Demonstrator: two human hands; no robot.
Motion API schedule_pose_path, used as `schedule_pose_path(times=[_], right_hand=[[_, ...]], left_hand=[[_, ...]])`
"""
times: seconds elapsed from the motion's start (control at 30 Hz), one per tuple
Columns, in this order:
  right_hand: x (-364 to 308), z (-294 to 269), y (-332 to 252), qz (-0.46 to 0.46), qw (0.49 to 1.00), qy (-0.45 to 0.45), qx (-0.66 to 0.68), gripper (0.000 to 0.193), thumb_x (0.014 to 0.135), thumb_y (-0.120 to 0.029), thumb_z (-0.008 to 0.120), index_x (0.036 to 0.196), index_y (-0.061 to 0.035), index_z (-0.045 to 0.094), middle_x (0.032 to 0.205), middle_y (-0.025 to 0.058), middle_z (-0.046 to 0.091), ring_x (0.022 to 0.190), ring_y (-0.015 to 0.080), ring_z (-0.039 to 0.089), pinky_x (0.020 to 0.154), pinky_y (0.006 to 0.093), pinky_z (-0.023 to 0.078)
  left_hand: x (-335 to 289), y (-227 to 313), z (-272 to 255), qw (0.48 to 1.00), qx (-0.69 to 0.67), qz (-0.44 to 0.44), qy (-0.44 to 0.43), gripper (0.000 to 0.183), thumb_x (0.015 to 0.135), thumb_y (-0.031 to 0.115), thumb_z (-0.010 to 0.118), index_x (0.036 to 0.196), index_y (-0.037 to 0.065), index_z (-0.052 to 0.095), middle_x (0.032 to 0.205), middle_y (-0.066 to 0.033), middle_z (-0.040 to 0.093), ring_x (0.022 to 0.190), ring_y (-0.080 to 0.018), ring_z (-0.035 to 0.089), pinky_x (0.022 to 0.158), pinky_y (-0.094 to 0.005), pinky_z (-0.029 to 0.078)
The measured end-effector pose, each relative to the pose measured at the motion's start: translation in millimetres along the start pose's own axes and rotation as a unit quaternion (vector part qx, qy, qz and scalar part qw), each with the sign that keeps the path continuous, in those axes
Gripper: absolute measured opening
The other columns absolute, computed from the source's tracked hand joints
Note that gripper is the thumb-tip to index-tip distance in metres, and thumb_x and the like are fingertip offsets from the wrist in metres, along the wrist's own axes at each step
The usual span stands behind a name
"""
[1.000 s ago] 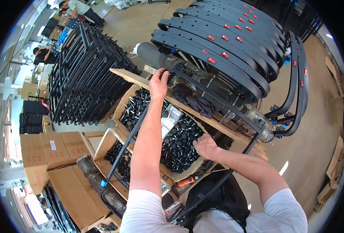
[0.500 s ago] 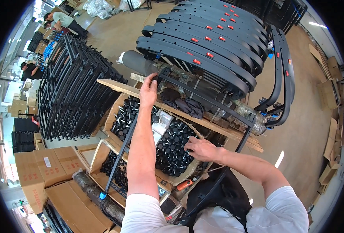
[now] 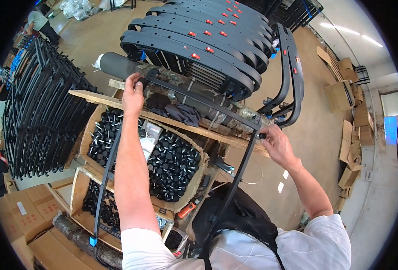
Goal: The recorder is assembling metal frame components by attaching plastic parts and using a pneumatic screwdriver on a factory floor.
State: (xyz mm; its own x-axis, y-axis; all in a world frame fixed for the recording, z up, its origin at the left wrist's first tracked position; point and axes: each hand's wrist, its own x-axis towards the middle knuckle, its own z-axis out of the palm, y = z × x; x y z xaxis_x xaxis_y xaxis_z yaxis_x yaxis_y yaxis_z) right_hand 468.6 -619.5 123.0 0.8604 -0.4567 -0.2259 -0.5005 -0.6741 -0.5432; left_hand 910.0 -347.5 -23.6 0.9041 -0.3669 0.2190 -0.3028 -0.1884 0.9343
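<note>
A black square-tube metal frame [image 3: 203, 101] lies in front of me, its two side bars running back toward my body. At its far left corner my left hand [image 3: 133, 96] is closed, with thumb and fingers around a black round-headed bolt [image 3: 141, 82]. My right hand [image 3: 277, 145] pinches another black round-headed bolt [image 3: 263, 136] against the frame's far right corner. Below the crossbar, between my arms, many loose bolts [image 3: 174, 166] of the same kind, black heads with silver shanks, fill an open cardboard box [image 3: 204, 167].
A wooden plank [image 3: 208, 129] runs beneath the crossbar. Beyond it, curved dark metal frames [image 3: 181, 42] with red tags are stacked on a padded support [image 3: 116, 65]. More black frames [image 3: 46, 108] stand at left. An orange-handled tool [image 3: 186, 210] lies beside the bolt box. Cartons [image 3: 32, 202] sit lower left.
My right hand has left the bolt box and come up to the frame's right corner with a bolt. My left hand stays at the left corner. The whole view has swung rightward.
</note>
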Motion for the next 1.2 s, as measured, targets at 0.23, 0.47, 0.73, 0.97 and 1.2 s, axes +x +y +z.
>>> schedule_pose_path(times=[0.23, 0.47, 0.73, 0.97, 1.2], right_hand=[[3, 3, 23, -0.053, 0.997, 0.015, -0.051, 0.030, 0.091, 0.001, 0.067, 0.121, -0.0041, 0.069, 0.120, 0.0139, 0.062, 0.098, 0.0314, 0.071, 0.086, 0.0410, 0.060], [13, 9, 24, -0.085, 0.992, -0.017, -0.094, 0.030, 0.093, -0.004, 0.069, 0.123, -0.0042, 0.069, 0.120, 0.0160, 0.063, 0.098, 0.0369, 0.072, 0.087, 0.0458, 0.060], [26, 15, -2, -0.035, 0.975, -0.003, -0.218, 0.030, 0.101, -0.029, 0.068, 0.122, -0.0075, 0.068, 0.089, 0.0180, 0.074, 0.087, 0.0392, 0.075, 0.079, 0.0474, 0.060], [26, 9, 1, 0.041, 0.969, -0.058, -0.235, 0.045, 0.105, -0.036, 0.062, 0.130, 0.0000, 0.056, 0.085, 0.0243, 0.074, 0.087, 0.0451, 0.074, 0.079, 0.0538, 0.058], [40, 2, -12, 0.089, 0.921, -0.120, -0.360, 0.060, 0.098, -0.052, 0.068, 0.121, 0.0031, 0.063, 0.084, 0.0241, 0.074, 0.084, 0.0440, 0.074, 0.077, 0.0531, 0.059]], left_hand=[[-5, 24, 6, 0.990, 0.134, -0.044, 0.001, 0.027, 0.106, 0.027, 0.058, 0.128, 0.023, 0.074, 0.131, -0.0101, 0.064, 0.125, -0.0307, 0.063, 0.107, -0.0406, 0.049], [-2, 18, 2, 0.997, 0.067, -0.042, 0.013, 0.028, 0.104, 0.026, 0.064, 0.131, 0.023, 0.073, 0.129, -0.0061, 0.069, 0.117, -0.0282, 0.068, 0.104, -0.0385, 0.051], [-6, 11, -1, 0.996, 0.074, -0.038, 0.024, 0.029, 0.105, 0.030, 0.063, 0.131, 0.021, 0.072, 0.127, -0.0084, 0.072, 0.115, -0.0257, 0.069, 0.102, -0.0393, 0.052], [-3, 20, 4, 0.989, 0.134, -0.056, 0.024, 0.027, 0.105, 0.030, 0.063, 0.128, 0.021, 0.075, 0.121, -0.0088, 0.068, 0.110, -0.0275, 0.068, 0.101, -0.0390, 0.052], [-5, 21, 5, 0.990, 0.098, -0.098, 0.031, 0.027, 0.105, 0.031, 0.063, 0.130, 0.024, 0.073, 0.127, -0.0077, 0.070, 0.118, -0.0279, 0.067, 0.103, -0.0413, 0.052]])
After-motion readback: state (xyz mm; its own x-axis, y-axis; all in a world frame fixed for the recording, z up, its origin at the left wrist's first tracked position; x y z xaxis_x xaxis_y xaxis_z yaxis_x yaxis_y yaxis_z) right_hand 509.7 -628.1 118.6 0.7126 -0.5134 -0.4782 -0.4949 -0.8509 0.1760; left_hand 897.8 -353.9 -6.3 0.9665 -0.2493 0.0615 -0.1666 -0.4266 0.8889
